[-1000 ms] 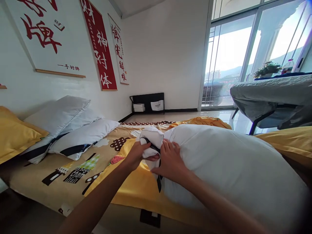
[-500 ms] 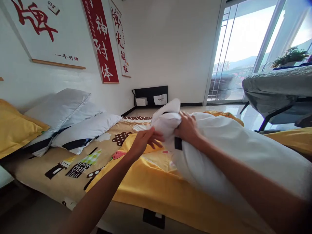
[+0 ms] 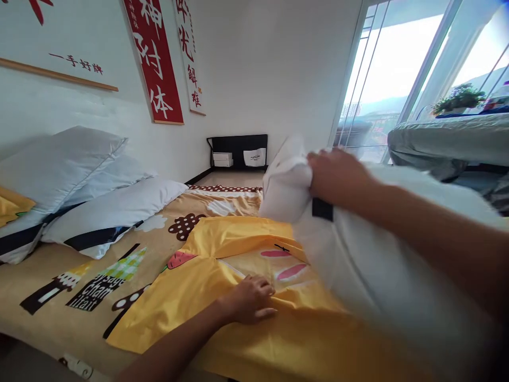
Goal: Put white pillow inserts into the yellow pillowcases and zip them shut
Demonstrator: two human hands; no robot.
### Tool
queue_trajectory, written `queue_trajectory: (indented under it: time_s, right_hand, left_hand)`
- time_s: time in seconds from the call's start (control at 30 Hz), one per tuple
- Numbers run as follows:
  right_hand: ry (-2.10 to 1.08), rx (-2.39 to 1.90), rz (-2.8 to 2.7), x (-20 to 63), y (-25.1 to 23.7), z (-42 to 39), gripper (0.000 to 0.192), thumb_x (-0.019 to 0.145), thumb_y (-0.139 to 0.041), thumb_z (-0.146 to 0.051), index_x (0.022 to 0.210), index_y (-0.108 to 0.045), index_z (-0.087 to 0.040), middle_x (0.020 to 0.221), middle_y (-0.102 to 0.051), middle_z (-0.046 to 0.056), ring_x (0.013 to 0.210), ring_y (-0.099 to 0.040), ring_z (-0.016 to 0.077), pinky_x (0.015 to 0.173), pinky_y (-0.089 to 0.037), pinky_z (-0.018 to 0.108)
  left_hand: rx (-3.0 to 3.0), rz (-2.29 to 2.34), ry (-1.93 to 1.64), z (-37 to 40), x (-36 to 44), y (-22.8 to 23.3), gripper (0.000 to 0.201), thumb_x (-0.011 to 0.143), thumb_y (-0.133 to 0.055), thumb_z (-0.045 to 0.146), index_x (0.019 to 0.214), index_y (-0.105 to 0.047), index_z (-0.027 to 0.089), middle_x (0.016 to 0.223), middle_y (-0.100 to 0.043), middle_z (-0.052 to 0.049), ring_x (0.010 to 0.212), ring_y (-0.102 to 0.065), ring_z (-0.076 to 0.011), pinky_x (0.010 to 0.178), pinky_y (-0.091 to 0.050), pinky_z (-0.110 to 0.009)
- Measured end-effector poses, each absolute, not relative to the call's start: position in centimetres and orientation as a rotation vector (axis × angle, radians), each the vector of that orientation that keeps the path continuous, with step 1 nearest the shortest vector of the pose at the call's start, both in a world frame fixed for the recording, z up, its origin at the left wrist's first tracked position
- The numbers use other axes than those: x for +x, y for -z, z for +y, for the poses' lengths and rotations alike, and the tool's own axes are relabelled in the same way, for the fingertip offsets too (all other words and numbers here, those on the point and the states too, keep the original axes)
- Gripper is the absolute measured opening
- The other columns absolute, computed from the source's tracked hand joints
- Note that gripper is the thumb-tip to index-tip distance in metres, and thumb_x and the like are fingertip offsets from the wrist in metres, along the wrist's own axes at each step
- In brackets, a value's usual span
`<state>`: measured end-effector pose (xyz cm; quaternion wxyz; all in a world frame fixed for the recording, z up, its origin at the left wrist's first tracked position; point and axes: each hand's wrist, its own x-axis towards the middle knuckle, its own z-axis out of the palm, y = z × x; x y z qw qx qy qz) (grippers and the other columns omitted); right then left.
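Gripped in my right hand (image 3: 338, 172) is the bunched corner of a white quilt (image 3: 286, 180). That corner is raised above the bed, and a black tab shows just below my fingers. The rest of the quilt hangs and spreads to the right, partly hidden by my forearm and blurred. My left hand (image 3: 252, 300) rests palm down with bent fingers at the near edge of an opening in a yellow duvet cover (image 3: 178, 302), closed on its cloth. Pink shapes show inside the opening. A carrot print marks the cover's far left part.
A patterned beige sheet (image 3: 47, 276) covers the bed. White pillows (image 3: 119, 209) lie at the left by the wall, near a yellow pillow (image 3: 14, 207). Beyond stands a low black board (image 3: 236, 146). At the right is a covered table (image 3: 449, 135) holding a plant (image 3: 461, 98).
My right hand has lifted the quilt corner up and to the right. My left hand has left the quilt's side and come down onto the yellow cover. The view has shifted right and downward.
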<state>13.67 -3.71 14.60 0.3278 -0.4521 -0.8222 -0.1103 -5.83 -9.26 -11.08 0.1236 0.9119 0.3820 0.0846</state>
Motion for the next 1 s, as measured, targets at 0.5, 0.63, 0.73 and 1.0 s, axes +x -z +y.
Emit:
queue_trajectory:
  time_s: [0.5, 0.63, 0.73, 1.0]
  right_hand:
    - [0.171, -1.321, -2.919, 8.2, -3.8, 1.8, 0.036, 0.067, -0.052, -0.013, 0.101, -0.063, -0.011, 0.103, -0.067, 0.016, 0.096, -0.063, 0.0293, 0.072, -0.044, 0.033]
    - [0.102, -1.465, -2.966, 9.6, -5.8, 1.8, 0.027, 0.067, -0.051, -0.012, 0.088, -0.066, -0.015, 0.09, -0.069, 0.013, 0.087, -0.065, 0.0292, 0.063, -0.04, 0.031]
    - [0.081, -1.466, -3.011, 8.6, -4.8, 1.7, 0.025, 0.065, -0.051, -0.012, 0.085, -0.066, -0.015, 0.087, -0.069, 0.014, 0.084, -0.065, 0.0294, 0.064, -0.039, 0.032]
    - [-0.067, -1.185, -3.067, 5.0, 1.0, 5.0, 0.033, 0.056, -0.05, -0.011, 0.087, -0.06, -0.016, 0.097, -0.066, 0.011, 0.095, -0.06, 0.0269, 0.082, -0.035, 0.036]
  left_hand:
    - [2.484, 1.609, 0.131, -2.5, -12.6, 8.9, 0.03, 0.075, -0.049, 0.014, 0.098, -0.069, 0.017, 0.095, -0.071, -0.011, 0.085, -0.066, -0.0255, 0.07, -0.048, -0.031]
    - [2.463, 1.644, 0.199, 0.8, -13.6, 8.5, 0.035, 0.074, -0.054, 0.015, 0.104, -0.068, 0.026, 0.091, -0.07, -0.007, 0.084, -0.066, -0.026, 0.066, -0.047, -0.03]
    - [2.585, 1.677, 0.163, 2.1, -14.0, 9.3, 0.022, 0.076, -0.056, 0.016, 0.091, -0.07, 0.024, 0.086, -0.068, -0.006, 0.082, -0.063, -0.0231, 0.065, -0.045, -0.028]
    - [2.94, 1.725, -0.267, 3.6, -15.7, 13.4, 0.025, 0.092, -0.042, 0.025, 0.107, -0.062, 0.02, 0.117, -0.056, -0.012, 0.103, -0.051, -0.0271, 0.086, -0.04, -0.042]
